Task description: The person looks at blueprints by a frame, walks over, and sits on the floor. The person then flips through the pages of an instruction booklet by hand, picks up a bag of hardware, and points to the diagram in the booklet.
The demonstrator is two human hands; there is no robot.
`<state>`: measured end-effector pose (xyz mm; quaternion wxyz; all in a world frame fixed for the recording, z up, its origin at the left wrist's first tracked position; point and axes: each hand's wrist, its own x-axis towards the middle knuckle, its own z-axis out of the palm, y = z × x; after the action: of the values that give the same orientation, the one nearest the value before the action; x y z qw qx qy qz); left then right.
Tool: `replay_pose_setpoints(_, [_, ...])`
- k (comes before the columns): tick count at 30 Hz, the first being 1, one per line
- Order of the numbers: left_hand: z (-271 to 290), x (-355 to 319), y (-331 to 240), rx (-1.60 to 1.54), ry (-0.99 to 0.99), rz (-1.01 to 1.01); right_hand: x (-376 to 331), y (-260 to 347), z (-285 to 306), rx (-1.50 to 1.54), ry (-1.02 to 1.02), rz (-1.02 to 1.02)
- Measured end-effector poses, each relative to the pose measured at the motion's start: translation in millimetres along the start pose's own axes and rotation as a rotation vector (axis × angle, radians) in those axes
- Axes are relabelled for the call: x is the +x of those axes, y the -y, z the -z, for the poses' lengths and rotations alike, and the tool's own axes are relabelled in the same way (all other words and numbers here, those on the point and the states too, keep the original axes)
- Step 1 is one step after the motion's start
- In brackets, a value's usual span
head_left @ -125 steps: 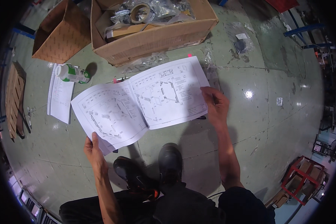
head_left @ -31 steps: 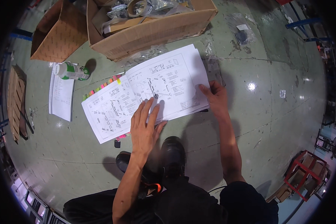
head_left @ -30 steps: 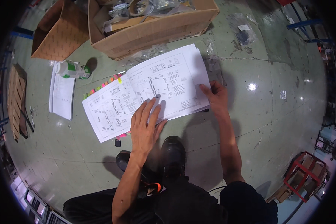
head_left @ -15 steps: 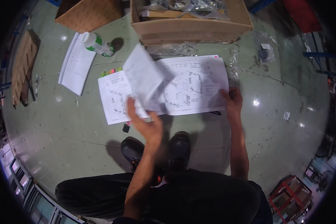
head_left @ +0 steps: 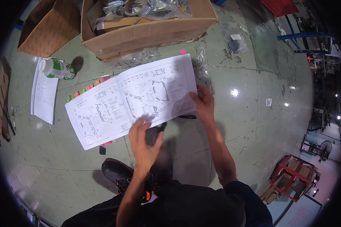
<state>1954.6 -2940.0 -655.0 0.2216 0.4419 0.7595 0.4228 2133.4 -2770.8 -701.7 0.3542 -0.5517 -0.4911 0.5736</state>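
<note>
An open booklet of exploded-view drawings (head_left: 113,109) lies tilted in front of me, both pages flat, with coloured index tabs along its top and bottom edges. My right hand (head_left: 204,104) pinches the booklet's right edge, the thumb on the page and the other fingers curled beside it. Over the lower edge near the fold hovers my left hand (head_left: 143,145); its thumb and fingers are apart and hold nothing, and the fingertips are a little blurred. A black strap or cord (head_left: 187,117) sticks out from under the booklet's lower right side.
Beyond the booklet stands a cardboard box (head_left: 151,36) holding bagged parts and a tape roll. Another carton (head_left: 53,32) is at its left. A white-and-green bottle (head_left: 58,69) rests on stapled sheets (head_left: 44,99). A plastic bag (head_left: 235,39) lies at right; my shoe (head_left: 117,174) is below.
The page my left hand was turning now lies flat on the left, and that hand has come off it. The view has swung right; my right hand stays on the booklet's edge.
</note>
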Motion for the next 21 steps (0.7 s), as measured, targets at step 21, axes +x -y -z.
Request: replay_pose_setpoints(21, [-12.2,41.8,34.5,0.426,0.34,-0.257,0.4,10.4,-6.4,-0.035,-0.018,0.009])
